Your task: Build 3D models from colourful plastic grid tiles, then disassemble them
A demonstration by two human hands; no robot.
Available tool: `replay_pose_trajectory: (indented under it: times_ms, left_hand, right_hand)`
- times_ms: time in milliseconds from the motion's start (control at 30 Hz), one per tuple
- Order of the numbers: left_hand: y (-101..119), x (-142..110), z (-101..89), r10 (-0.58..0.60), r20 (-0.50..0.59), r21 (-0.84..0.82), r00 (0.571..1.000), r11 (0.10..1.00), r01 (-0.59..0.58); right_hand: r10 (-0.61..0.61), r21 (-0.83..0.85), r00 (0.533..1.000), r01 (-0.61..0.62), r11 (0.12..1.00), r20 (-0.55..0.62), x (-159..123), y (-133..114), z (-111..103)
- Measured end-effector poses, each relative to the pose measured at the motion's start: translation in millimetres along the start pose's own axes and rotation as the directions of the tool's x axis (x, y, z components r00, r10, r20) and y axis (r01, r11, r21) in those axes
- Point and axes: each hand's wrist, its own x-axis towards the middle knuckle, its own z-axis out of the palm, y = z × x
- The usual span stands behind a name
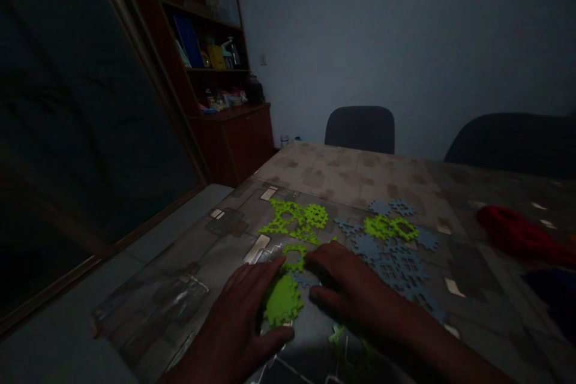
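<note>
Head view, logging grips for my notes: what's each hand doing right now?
Left hand: open, fingers spread against a green foam puzzle piece.
Right hand: curved downward; cannot tell if it holds anything.

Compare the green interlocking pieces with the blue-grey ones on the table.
The green pieces are bright lime, while the blue-grey pieces look dull and muted. The green pieces sit in tighter clumps, one under the left hand, while the blue-grey pieces spread more widely to the right. Both are flat with notched, interlocking edges, and both lie on the patterned table.
</note>
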Motion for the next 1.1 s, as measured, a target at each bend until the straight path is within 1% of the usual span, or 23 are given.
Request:
replay_pose_trajectory:
  times_ms: [67,200,333,467,633,767,933,1100]
  left_hand:
    - [-3.3,-4.7,2.4,-0.003,-0.027,-0.004,1.000,1.000,0.003]
    - [-8.2,-16.5,9.4,-0.052,-0.068,0.004,0.996,0.999,0.053]
    - [-9.8,-21.2,15.1,-0.078,-0.038,0.002,0.996,0.997,0.078]
    - [-10.2,-18.6,20.0,-0.087,-0.010,-0.052,0.996,0.995,0.087]
    - [-14.9,-22.6,25.7,-0.112,-0.024,-0.059,0.993,0.992,0.111]
    - [-18.0,-27.3,23.3,-0.110,-0.037,-0.034,0.993,0.994,0.108]
    - [-16.1,-24.3,18.7,-0.112,-0.046,-0.074,0.993,0.991,0.108]
    - [-17.0,-22.5,20.3,-0.105,0.008,-0.104,0.994,0.989,0.105]
  right_hand:
    - [-0.056,0.014,0.997,0.055,0.998,0.049,0.1,-5.0,1.8]
    - [-0.131,0.012,0.981,0.131,0.991,0.145,7.4,-13.2,7.2]
    - [-0.182,-0.021,0.972,0.187,0.982,0.148,16.0,-16.4,15.1]
    - [-0.191,-0.061,0.968,0.203,0.977,0.160,22.2,-15.5,22.3]
    - [-0.186,-0.078,0.964,0.204,0.976,0.188,24.4,-13.9,22.3]
    - [-0.179,-0.090,0.962,0.200,0.976,0.205,23.1,-12.1,20.9]
    - [-0.163,-0.106,0.966,0.187,0.977,0.203,21.3,-10.4,24.9]
    - [-0.180,-0.077,0.957,0.202,0.976,0.227,21.8,-9.3,26.8]
